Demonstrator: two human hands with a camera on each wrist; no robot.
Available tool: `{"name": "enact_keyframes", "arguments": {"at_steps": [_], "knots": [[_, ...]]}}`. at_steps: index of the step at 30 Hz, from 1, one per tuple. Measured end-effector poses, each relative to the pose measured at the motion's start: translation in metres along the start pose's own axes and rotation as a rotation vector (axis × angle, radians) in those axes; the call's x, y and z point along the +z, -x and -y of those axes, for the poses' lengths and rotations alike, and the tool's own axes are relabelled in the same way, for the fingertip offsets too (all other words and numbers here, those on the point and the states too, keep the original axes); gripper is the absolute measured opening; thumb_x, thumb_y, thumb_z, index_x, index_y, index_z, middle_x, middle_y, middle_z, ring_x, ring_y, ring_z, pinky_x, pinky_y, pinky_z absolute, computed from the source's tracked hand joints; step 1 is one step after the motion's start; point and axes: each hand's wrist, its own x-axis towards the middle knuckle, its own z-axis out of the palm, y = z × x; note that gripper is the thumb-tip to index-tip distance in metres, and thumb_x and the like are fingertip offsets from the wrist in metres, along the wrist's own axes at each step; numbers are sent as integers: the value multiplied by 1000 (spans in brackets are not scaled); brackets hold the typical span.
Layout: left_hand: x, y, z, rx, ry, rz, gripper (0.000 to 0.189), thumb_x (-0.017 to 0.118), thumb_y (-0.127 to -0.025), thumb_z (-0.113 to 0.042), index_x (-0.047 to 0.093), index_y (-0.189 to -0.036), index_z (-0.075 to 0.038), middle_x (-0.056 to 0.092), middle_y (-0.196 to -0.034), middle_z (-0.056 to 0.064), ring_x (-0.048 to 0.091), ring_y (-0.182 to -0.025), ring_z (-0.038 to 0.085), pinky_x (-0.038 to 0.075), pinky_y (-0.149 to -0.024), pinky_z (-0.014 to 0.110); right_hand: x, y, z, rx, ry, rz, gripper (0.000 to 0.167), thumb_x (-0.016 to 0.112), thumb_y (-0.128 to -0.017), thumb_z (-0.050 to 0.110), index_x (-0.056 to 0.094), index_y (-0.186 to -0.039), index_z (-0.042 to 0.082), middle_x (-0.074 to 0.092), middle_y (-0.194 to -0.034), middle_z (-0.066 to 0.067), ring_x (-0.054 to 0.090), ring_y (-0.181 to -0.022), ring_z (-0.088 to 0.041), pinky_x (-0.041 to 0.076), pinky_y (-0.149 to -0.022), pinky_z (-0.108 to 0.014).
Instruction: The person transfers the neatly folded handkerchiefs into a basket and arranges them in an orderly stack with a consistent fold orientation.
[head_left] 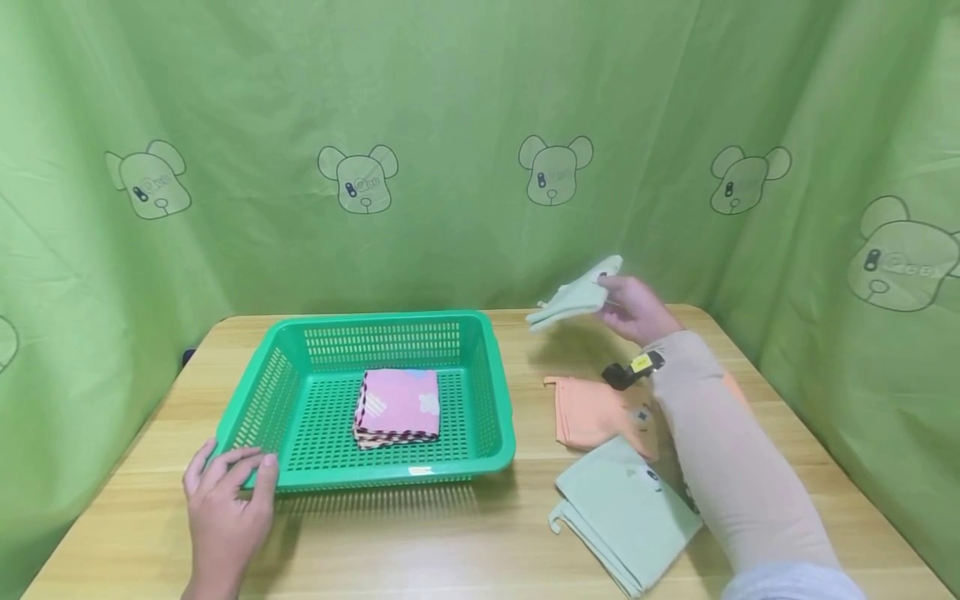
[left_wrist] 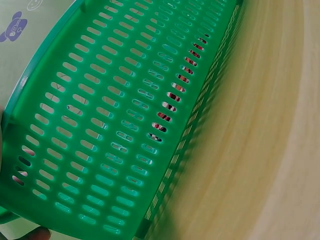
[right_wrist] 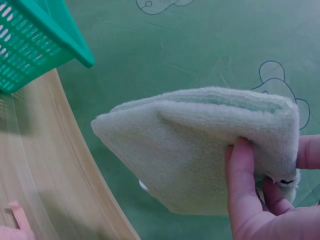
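My right hand (head_left: 633, 308) pinches a folded light green towel (head_left: 573, 298) above the table's back right. In the right wrist view the thumb and fingers grip one end of this towel (right_wrist: 185, 155), and its fluffy layers show at the top edge. My left hand (head_left: 228, 508) holds the front left corner of a green plastic basket (head_left: 390, 477), fingers over the rim. Inside the basket lies a folded pink cloth (head_left: 401, 400) with a dark checkered edge. On the table to the right lie a folded orange towel (head_left: 592, 412) and another light green towel (head_left: 630, 508).
The right forearm (head_left: 735, 467) partly covers more cloth, with an orange piece (head_left: 735, 387) showing beyond it. Green curtains (head_left: 465, 242) with bear-head prints surround the wooden table (head_left: 420, 550) at the back and sides.
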Motion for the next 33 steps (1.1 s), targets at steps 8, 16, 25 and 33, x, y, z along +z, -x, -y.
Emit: {"name": "enact_keyframes", "arguments": {"at_steps": [8, 16, 25, 33], "knots": [[1, 0, 1, 14, 8, -18, 20, 63, -85, -12, 70, -78, 5, 68, -89, 23, 53, -92, 20, 17, -113, 44, 7, 1, 0, -12, -20, 29, 42, 45, -101, 5, 30, -139, -2, 38, -138, -14, 55, -107, -21, 47, -95, -27], [1, 1, 2, 17, 7, -15, 20, 63, -85, -13, 70, -78, 5, 68, -89, 23, 53, -92, 21, 17, -113, 44, 15, 4, 1, -11, -26, 19, 44, 46, -100, 7, 29, -140, 0, 40, -135, -11, 53, -108, -20, 47, -95, -26], [0, 2, 2, 11, 4, -2, 20, 63, -85, -13, 70, -79, 5, 68, -89, 23, 53, -92, 24, 16, -113, 45, 21, 6, -1, -15, -33, 15, 49, 44, -101, 8, 23, -145, 2, 35, -138, -11, 50, -110, -19, 46, -95, -25], [2, 1, 3, 28, 15, -19, 19, 63, -85, -12, 70, -78, 5, 68, -88, 24, 53, -91, 17, 17, -113, 43, 27, 8, -1, -26, 3, 27, 35, 46, -101, 8, 34, -133, 1, 39, -131, -11, 54, -104, -18, 48, -93, -24]]}}
